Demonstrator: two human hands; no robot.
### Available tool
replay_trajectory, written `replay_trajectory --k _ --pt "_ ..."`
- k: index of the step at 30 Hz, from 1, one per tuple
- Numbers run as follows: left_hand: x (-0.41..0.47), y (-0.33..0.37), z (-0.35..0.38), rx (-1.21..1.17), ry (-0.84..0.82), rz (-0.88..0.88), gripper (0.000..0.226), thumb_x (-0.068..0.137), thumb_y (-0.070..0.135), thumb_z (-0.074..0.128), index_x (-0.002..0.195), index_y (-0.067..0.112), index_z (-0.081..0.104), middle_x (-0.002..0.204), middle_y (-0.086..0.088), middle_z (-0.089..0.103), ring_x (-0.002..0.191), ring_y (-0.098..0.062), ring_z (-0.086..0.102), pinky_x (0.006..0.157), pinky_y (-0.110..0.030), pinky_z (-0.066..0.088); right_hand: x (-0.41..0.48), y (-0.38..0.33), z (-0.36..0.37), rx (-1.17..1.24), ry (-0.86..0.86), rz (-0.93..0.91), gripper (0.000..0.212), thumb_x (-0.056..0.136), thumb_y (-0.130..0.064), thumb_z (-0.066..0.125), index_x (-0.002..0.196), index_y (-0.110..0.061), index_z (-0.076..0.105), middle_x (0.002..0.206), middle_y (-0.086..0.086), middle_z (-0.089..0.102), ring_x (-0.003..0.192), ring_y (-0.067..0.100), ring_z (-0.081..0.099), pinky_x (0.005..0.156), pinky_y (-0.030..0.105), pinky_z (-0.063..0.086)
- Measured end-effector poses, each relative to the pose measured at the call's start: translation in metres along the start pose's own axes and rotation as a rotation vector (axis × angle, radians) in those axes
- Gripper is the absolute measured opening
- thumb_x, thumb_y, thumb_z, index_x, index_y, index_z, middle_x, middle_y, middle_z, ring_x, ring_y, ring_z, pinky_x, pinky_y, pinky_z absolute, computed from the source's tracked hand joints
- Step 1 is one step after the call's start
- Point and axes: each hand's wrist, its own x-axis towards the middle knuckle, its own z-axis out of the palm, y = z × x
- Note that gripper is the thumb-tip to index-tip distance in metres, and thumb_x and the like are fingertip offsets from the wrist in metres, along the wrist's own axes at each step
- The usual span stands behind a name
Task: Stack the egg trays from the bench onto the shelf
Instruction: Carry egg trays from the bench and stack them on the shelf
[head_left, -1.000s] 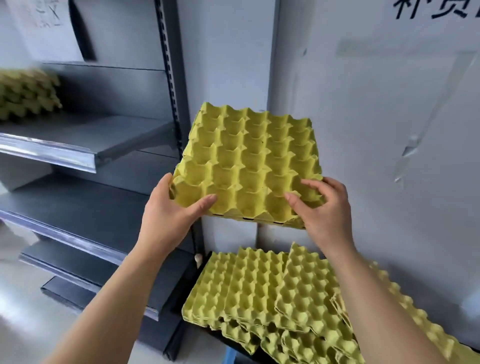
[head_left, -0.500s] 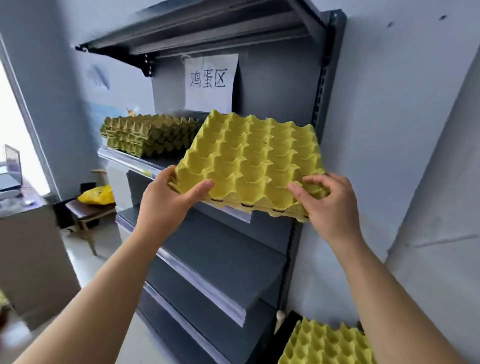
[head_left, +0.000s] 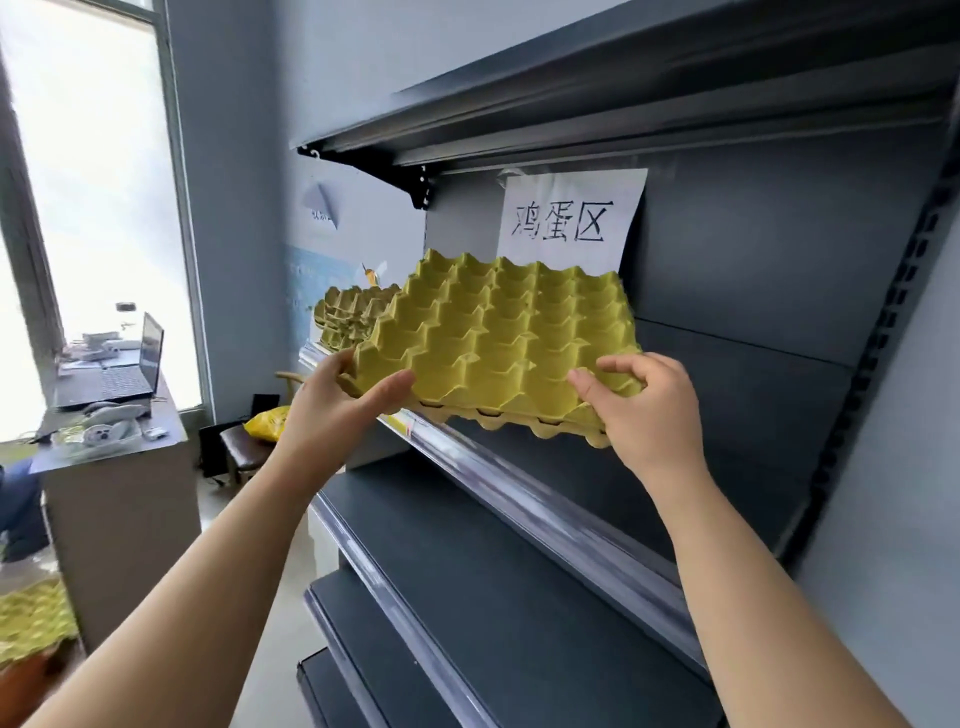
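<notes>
**Item 1: egg tray** (head_left: 514, 343). Yellow-green moulded pulp, a single piece with its cups facing up. It is carried between the two hands and touches nothing else. The near edge sits low and the far edge is tipped a little upward.

**Item 2: left hand** (head_left: 337, 410). It grips the tray's near-left corner. The thumb lies across the top, and the fingers are underneath, out of sight.

**Item 3: right hand** (head_left: 644, 410). It holds the near-right edge, with the fingers curled over the outer cups.

**Item 4: stack of egg trays** (head_left: 353, 317). Same colour, several deep. It sits on the shelf beyond the left hand, partly hidden by the carried tray.

**Item 5: shelf** (head_left: 519, 483). Dark grey metal. Its clear-fronted lip runs just below both hands.

**Item 6: paper sign** (head_left: 571, 213). Handwritten, fixed to the back panel above and beyond the hands.

**Step in hand:** delivery. The tray is up at shelf height but has not been set down.

**Next move, as judged:** carry the tray toward the left-hand side and deeper in, until it is over the stack. Square its corners to the tray beneath so the cups nest, then lower it flat before either hand lets go. If it goes down skewed, it would likely perch rather than seat.
</notes>
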Motion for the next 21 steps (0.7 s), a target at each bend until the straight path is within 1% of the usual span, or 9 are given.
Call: replay_trajectory --k 2,5,7,11,13,15,17,19,21 --pt "0.023 -0.018 -0.005 -0.016 0.008 -0.009 0.105 0.048 0.092 0.060 0.126 0.021 0.056 0.106 0.002 0.067 0.100 -0.017 0.062 0.089 -0.034 0.048 0.016 -0.003 0.024 0.007 -0.003 -0.002 0.034 0.077 -0.044 0.073 0.103 -0.022 0.066 0.126 -0.002 0.050 0.112 0.004 0.044 0.084 0.020 0.032" --pt "0.064 -0.044 -0.013 -0.042 0.015 -0.015 0.100 0.051 0.090 0.061 0.126 0.024 0.058 0.106 0.003 0.069 0.102 -0.016 0.063 0.097 -0.041 0.048 0.038 -0.009 0.060 0.004 0.011 -0.008 0.034 0.078 -0.044 0.072 0.103 -0.022 0.067 0.124 -0.002 0.052 0.103 0.000 0.041 0.083 0.021 0.033" --pt "0.093 -0.060 -0.020 -0.073 0.007 0.006 0.099 0.053 0.088 0.064 0.127 0.023 0.057 0.105 0.002 0.070 0.101 -0.016 0.065 0.097 -0.043 0.048 0.050 -0.014 0.085 -0.009 0.021 -0.016 0.034 0.078 -0.045 0.072 0.103 -0.022 0.067 0.124 -0.001 0.053 0.103 0.000 0.041 0.083 0.021 0.033" --pt "0.152 -0.085 -0.034 -0.098 -0.047 0.034 0.101 0.053 0.088 0.064 0.127 0.020 0.057 0.103 0.003 0.070 0.099 -0.015 0.065 0.096 -0.043 0.049 0.073 -0.027 0.131 -0.039 0.043 -0.010 0.039 0.077 -0.049 0.070 0.105 -0.021 0.067 0.125 -0.001 0.052 0.104 0.000 0.041 0.083 0.021 0.032" --pt "0.181 -0.094 -0.042 -0.107 -0.103 0.065 0.095 0.055 0.087 0.063 0.122 0.019 0.059 0.097 0.001 0.072 0.095 -0.017 0.067 0.095 -0.043 0.050 0.084 -0.036 0.153 -0.055 0.066 0.005 0.042 0.077 -0.052 0.069 0.106 -0.021 0.067 0.125 -0.002 0.052 0.104 0.001 0.041 0.084 0.022 0.032" --pt "0.210 -0.101 -0.050 -0.119 -0.150 0.099 0.090 0.057 0.085 0.062 0.117 0.018 0.061 0.091 -0.004 0.073 0.091 -0.021 0.069 0.091 -0.042 0.052 0.095 -0.046 0.174 -0.058 0.085 0.023 0.045 0.078 -0.054 0.067 0.107 -0.021 0.066 0.126 -0.002 0.051 0.106 0.001 0.041 0.085 0.023 0.032" --pt "0.237 -0.108 -0.055 -0.124 -0.192 0.137 0.084 0.060 0.083 0.061 0.111 0.017 0.064 0.086 -0.003 0.074 0.087 -0.024 0.069 0.088 -0.042 0.053 0.104 -0.054 0.194 -0.056 0.097 0.036 0.048 0.077 -0.057 0.065 0.109 -0.021 0.066 0.127 -0.002 0.051 0.106 0.001 0.041 0.086 0.023 0.031" --pt "0.265 -0.118 -0.059 -0.131 -0.217 0.157 0.077 0.061 0.083 0.062 0.102 0.018 0.067 0.083 -0.001 0.075 0.085 -0.023 0.071 0.089 -0.048 0.052 0.112 -0.061 0.211 -0.056 0.098 0.054 0.052 0.076 -0.058 0.065 0.111 -0.019 0.065 0.128 -0.001 0.050 0.107 0.003 0.041 0.087 0.022 0.031" --pt "0.290 -0.127 -0.061 -0.136 -0.219 0.160 0.075 0.061 0.083 0.062 0.101 0.019 0.068 0.083 0.002 0.075 0.085 -0.019 0.071 0.090 -0.049 0.051 0.120 -0.064 0.228 -0.055 0.089 0.078 0.057 0.074 -0.059 0.066 0.115 -0.018 0.064 0.129 -0.001 0.049 0.111 0.005 0.042 0.090 0.022 0.031"
